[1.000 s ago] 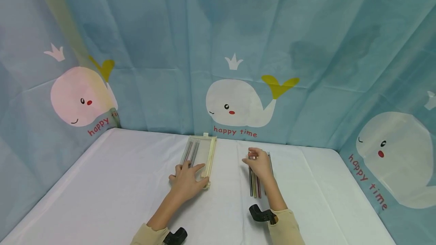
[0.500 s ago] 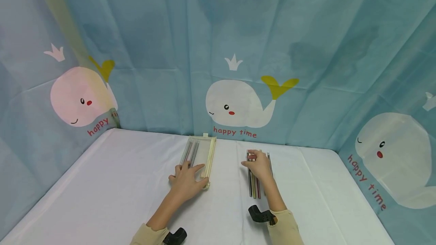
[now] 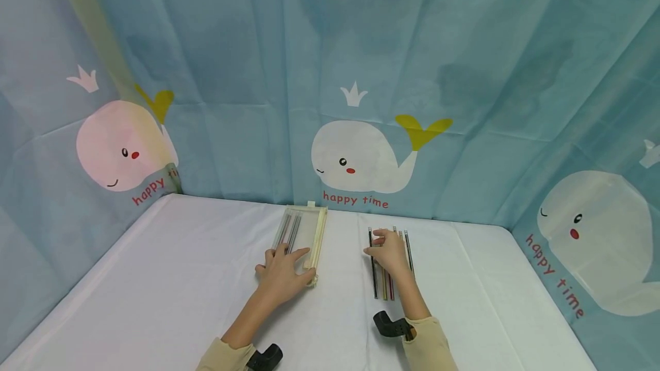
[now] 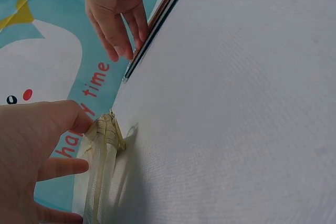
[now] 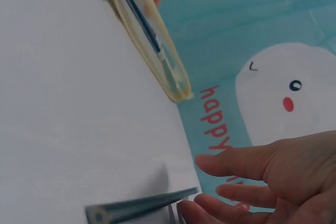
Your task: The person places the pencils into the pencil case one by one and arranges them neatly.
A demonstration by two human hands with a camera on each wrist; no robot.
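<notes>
My left hand [image 3: 283, 279] rests on a clear zippered pencil case [image 3: 311, 231] with pale yellow trim, its fingers spread over the near end. Through the clear case show a few dark pencils [image 3: 295, 231]. To the right, my right hand [image 3: 393, 255] hangs over a row of pencils with its thumb apart from the fingers. A dark pencil [image 3: 373, 282] lies at the row's left side, separated slightly from the others; in the right wrist view the fingertips are right at the end of this pencil [image 5: 139, 203]. Yellow and red pencils [image 3: 385, 288] lie beside it, partly hidden by the hand.
A white cloth [image 3: 170, 279] covers the table. Behind it hangs a blue curtain [image 3: 232, 130] printed with whales and lettering, meeting the table's back edge. Another dark pencil [image 3: 409, 248] lies right of my right hand. Black camera mounts [image 3: 389, 325] sit on both wrists.
My right hand has shifted slightly left and toward me. The leftmost dark pencil has slid left, away from the other pencils. The left hand and pencil case stay in place.
</notes>
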